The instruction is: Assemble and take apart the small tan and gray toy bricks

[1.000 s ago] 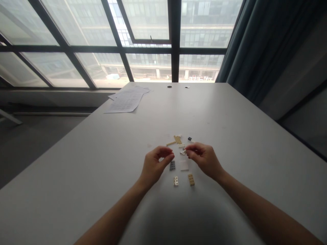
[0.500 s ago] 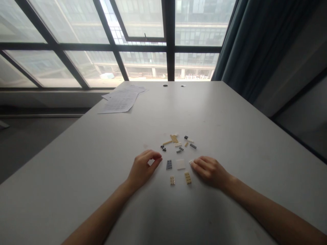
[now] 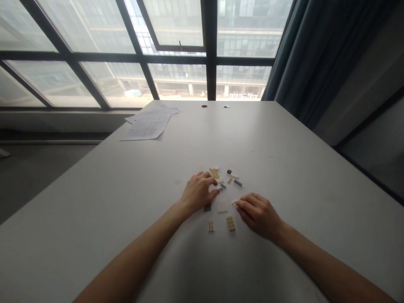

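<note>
Small toy bricks lie scattered on a white table. My left hand rests over the middle of the cluster, fingers curled down onto small pieces beside a tan studded plate. It partly covers a grey plate. My right hand lies on the table with its fingertips pinched on a small white brick. Between the hands sits a white flat tile. Two tan bricks lie nearer to me. Dark small pieces sit behind.
Sheets of paper lie at the table's far left edge. Two cable holes are near the far edge. Large windows stand behind the table, a dark curtain at the right.
My left hand moved forward and right, from beside the grey plate onto the middle of the brick cluster. My right hand came down to the table from 1 s ago and stayed put since.
</note>
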A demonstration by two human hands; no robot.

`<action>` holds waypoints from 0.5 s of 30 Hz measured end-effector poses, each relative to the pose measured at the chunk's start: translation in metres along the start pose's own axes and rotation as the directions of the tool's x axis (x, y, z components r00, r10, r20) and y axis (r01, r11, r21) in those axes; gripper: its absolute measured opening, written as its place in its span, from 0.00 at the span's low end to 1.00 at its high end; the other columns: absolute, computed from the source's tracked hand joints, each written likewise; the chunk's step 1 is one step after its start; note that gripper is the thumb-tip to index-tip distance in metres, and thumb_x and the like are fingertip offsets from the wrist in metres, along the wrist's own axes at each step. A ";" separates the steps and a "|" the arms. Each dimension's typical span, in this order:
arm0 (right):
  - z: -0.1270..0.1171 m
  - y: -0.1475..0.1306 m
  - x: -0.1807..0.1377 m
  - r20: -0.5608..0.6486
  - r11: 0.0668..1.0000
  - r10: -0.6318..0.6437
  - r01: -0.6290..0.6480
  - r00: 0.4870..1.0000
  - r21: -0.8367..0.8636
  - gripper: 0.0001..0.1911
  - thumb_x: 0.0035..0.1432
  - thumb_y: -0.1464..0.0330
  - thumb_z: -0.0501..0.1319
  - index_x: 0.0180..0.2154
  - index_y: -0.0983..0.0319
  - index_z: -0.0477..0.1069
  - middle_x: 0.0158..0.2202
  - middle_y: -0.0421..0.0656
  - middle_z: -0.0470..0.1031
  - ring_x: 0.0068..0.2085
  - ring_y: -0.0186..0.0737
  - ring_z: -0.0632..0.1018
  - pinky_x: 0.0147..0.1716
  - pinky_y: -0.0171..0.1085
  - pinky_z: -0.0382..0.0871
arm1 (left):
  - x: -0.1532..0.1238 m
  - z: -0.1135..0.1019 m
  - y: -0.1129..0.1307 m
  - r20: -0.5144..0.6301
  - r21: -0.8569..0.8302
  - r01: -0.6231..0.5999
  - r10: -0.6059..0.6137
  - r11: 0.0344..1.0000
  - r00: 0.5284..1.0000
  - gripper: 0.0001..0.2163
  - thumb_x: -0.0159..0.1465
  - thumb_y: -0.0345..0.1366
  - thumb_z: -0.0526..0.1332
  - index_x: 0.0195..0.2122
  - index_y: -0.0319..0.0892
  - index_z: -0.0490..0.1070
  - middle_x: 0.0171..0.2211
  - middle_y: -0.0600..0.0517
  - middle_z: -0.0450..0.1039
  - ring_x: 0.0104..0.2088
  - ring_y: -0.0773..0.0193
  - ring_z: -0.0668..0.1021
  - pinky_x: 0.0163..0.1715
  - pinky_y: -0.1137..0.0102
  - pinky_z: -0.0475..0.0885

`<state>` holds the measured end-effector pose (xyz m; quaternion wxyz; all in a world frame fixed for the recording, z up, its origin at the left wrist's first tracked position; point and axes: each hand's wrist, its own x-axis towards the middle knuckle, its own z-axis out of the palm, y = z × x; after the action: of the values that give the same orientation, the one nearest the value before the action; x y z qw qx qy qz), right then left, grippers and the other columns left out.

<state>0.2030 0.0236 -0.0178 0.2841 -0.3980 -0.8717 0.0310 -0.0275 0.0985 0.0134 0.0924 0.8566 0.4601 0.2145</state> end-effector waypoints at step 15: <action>-0.012 -0.018 0.033 0.116 0.665 0.473 -0.441 0.873 0.603 0.09 0.59 0.64 0.61 0.38 0.62 0.75 0.31 0.43 0.76 0.31 0.37 0.76 0.32 0.35 0.70 | -0.028 -0.018 0.036 -0.163 -0.366 0.006 -0.071 0.931 0.984 0.01 0.60 0.32 0.64 0.33 0.42 0.73 0.28 0.55 0.75 0.29 0.67 0.75 0.33 0.73 0.70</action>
<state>0.1800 0.0329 0.0124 0.4024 -0.4902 -0.6780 0.3716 -0.0224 0.0543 0.0343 0.2132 0.7935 0.4354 0.3680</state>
